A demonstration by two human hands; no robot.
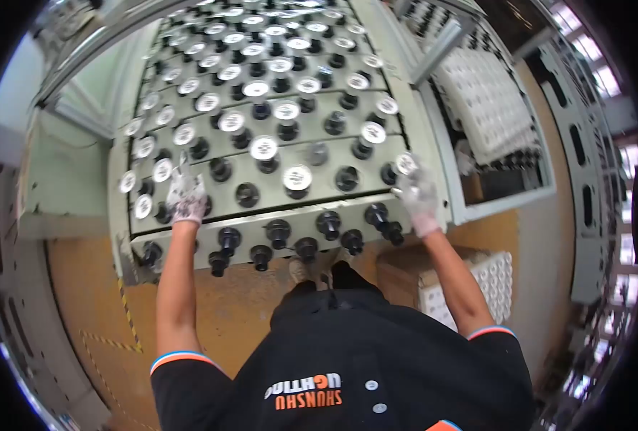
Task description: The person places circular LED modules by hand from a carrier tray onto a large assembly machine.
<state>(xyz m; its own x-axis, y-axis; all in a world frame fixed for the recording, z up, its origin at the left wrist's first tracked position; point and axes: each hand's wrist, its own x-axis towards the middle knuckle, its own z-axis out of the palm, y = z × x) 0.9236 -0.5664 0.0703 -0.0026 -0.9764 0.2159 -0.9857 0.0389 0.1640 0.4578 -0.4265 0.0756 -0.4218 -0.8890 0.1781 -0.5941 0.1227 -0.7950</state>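
Note:
My left hand (187, 192), in a white work glove with dark marks, lies over the front left of the conveyor with its fingers stretched forward. Its fingertips are right beside a white round lamp disc (162, 170) on a black holder. On the other side, my right hand (417, 200), gloved too and blurred, reaches over the front right corner. Its fingers overlap the lower edge of another white disc (405, 164), close to a black holder (389, 174); whether they grip the disc I cannot tell. Between my hands, one disc (296, 177) sits on its holder, while nearby holders (247, 195) stand bare.
Rows of discs on black holders run back along the pale green conveyor (261, 208). Bare holders (278, 233) line its front end. To the right are a side frame with stacked white trays (485, 100) and, on the floor, a cardboard box (398, 276) beside a white tray (493, 284).

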